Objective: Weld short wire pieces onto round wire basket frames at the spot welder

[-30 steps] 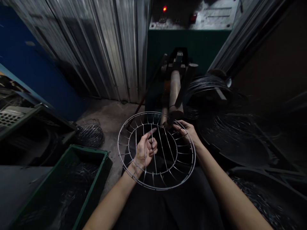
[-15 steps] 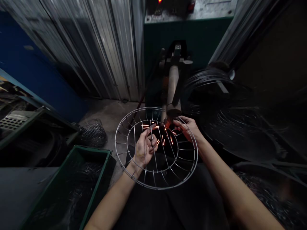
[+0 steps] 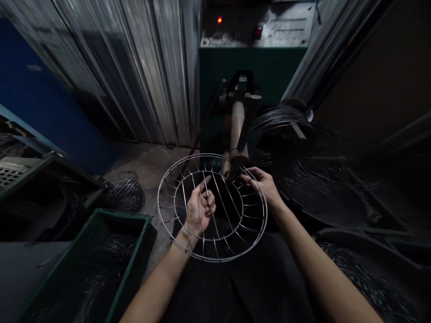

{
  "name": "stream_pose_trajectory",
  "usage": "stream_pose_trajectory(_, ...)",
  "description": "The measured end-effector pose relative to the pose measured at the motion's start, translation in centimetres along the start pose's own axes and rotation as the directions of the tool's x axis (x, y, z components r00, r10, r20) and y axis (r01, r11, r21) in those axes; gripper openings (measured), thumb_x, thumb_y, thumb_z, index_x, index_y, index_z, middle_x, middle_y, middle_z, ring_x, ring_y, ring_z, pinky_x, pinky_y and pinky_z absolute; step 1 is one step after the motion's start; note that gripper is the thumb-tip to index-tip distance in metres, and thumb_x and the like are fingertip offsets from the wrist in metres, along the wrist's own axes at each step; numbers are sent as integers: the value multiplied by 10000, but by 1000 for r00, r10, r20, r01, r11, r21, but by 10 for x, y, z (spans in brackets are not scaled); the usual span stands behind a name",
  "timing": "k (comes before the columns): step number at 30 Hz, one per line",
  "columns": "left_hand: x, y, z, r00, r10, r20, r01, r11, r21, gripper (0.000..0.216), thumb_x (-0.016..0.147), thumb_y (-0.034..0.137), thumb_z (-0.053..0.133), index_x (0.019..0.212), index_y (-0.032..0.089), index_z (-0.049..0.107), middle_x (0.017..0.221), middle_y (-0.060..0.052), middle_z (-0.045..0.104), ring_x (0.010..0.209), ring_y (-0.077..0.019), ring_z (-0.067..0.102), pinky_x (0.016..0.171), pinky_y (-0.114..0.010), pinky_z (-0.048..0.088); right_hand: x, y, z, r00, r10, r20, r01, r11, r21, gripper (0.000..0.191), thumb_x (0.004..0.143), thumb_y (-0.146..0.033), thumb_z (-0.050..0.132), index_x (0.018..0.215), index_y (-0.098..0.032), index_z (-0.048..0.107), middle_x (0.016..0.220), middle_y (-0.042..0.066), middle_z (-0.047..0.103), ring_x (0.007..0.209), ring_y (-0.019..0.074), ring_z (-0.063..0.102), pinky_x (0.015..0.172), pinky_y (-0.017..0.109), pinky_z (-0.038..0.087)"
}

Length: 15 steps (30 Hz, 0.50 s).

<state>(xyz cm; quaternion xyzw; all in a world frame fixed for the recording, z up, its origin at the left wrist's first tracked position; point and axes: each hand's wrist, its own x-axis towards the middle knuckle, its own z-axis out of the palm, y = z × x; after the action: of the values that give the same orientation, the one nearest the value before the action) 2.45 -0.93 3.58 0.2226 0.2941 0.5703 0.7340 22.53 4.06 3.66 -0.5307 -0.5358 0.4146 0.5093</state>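
Note:
A round wire basket (image 3: 243, 210), with two rings, short radial wires and several straight bars across its middle, is tilted in front of me. My left hand (image 3: 199, 208) is seen through the wires from beneath, its index finger stretched forward and the other fingers curled at a middle bar. On the far right side, my right hand (image 3: 261, 181) pinches the basket near its rings; the fingertips are partly hidden. Right beside those fingers, the basket's far edge sits at the electrode tips of a spot welder (image 3: 238, 125). Whether wire and tips touch is too dark to tell.
The welder's panel (image 3: 283, 27) shows a lit red lamp. A wire coil (image 3: 279, 117) lies to the right. Left are a green crate (image 3: 126, 278) holding thin metal pieces and a wire bundle (image 3: 124, 190) on the floor. A bin of small metal pieces (image 3: 357, 273) stands lower right.
The orange sparks at the electrode tips are gone. My view has shifted, so the welder panel shows lower. Both hands keep their places on the basket, which sits slightly further left in view.

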Motion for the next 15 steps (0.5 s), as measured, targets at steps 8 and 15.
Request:
stream_pose_trajectory(8,6,-1,-5,1000,12,4,-12,1000,17,430,905,359,408,1265,139,493,512,56,415,369,-50,234,351,-149,196,10,6,8,1000,-3,26,1,994,110,377,578,-487,788,744,-188,630,682,-6,633,563,104,530,498,234,403)
stream_pose_trajectory(15,6,-2,-4,997,67,-46,-68,997,-26,453,876,352,434,1281,156,485,514,58,409,363,-51,250,342,-147,168,-7,1,-6,1000,0,5,0,999,-39,391,652,-492,730,899,-198,657,854,29,681,713,147,597,608,267,469)
